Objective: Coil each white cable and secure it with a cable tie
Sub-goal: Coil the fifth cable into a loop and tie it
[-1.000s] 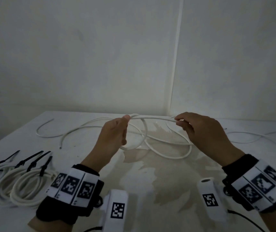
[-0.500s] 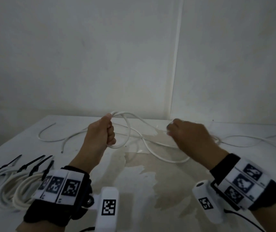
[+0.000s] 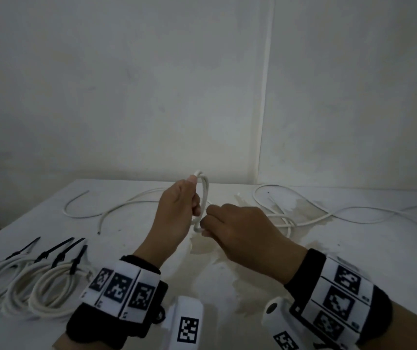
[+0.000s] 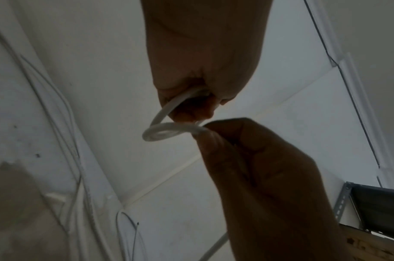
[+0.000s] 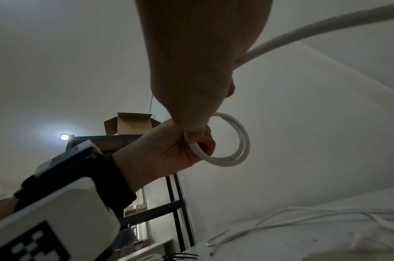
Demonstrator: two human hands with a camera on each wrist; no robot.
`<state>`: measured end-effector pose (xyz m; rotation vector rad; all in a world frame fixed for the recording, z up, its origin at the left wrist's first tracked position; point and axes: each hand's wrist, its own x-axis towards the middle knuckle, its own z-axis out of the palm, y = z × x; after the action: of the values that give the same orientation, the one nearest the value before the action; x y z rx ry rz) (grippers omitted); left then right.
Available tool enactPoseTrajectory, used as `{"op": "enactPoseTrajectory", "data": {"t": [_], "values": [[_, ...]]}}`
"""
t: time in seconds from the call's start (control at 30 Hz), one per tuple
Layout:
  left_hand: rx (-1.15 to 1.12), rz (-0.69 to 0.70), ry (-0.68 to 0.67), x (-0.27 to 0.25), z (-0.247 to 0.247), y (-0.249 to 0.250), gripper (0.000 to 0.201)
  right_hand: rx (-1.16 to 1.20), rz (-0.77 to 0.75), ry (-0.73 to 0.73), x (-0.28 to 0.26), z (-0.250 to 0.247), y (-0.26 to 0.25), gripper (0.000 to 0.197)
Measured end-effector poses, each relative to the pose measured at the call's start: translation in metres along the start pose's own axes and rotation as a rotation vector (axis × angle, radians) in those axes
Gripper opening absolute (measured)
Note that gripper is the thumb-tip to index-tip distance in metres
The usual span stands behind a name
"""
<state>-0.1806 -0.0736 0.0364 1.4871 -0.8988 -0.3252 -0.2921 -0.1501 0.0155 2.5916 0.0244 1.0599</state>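
Nearest, both wrists carry black bands with white coded tags. At the near left edge of the white table [image 3: 354, 261] lie three finished coils [image 3: 28, 286], each bound by a black cable tie [image 3: 62, 251] whose tail points away from the viewer. Just beyond the wrists, held above the table's middle, the left hand [image 3: 174, 213] has its fingers curled around a small white loop [image 3: 203, 198] of two turns (seen most clearly from the right wrist, where the ring stands out past the knuckles). The right hand [image 3: 237, 231] meets it from the right, thumb and fingertips pinching the lower end of the same loop, so the two hands touch or nearly touch. From the right hand the rest of the cable [image 3: 285, 221] trails down onto the stained patch of table and runs off toward the right edge. Farther back, another loose cable [image 3: 116, 208] curves across the left of the table. Behind stands a plain white wall [image 3: 152, 97].
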Motion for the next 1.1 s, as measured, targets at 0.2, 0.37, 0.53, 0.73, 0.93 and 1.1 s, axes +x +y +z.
{"op": "enactPoseTrajectory", "data": {"t": [0.2, 0.37, 0.53, 0.73, 0.93, 1.1], "values": [[0.031, -0.004, -0.111, -0.013, 0.006, 0.000, 0.040, 0.331, 0.141, 0.095, 0.006, -0.008, 0.002, 0.010], [0.046, -0.042, -0.209, -0.021, 0.009, 0.008, 0.038, 0.543, 0.324, 0.061, 0.010, -0.022, 0.015, 0.027], [-0.153, -0.242, -0.322, -0.023, 0.008, 0.018, 0.040, 0.611, 0.335, 0.070, 0.011, -0.030, 0.038, 0.029], [-0.246, -0.296, -0.423, -0.025, 0.004, 0.026, 0.044, 0.840, 0.575, -0.091, 0.008, -0.036, 0.045, 0.010], [-0.379, -0.275, -0.322, -0.021, -0.001, 0.027, 0.039, 1.236, 0.781, -0.260, 0.008, -0.044, 0.034, 0.038], [-0.430, -0.283, -0.404, -0.019, -0.007, 0.026, 0.038, 1.164, 0.776, -0.253, 0.009, -0.055, 0.038, 0.033]]}}
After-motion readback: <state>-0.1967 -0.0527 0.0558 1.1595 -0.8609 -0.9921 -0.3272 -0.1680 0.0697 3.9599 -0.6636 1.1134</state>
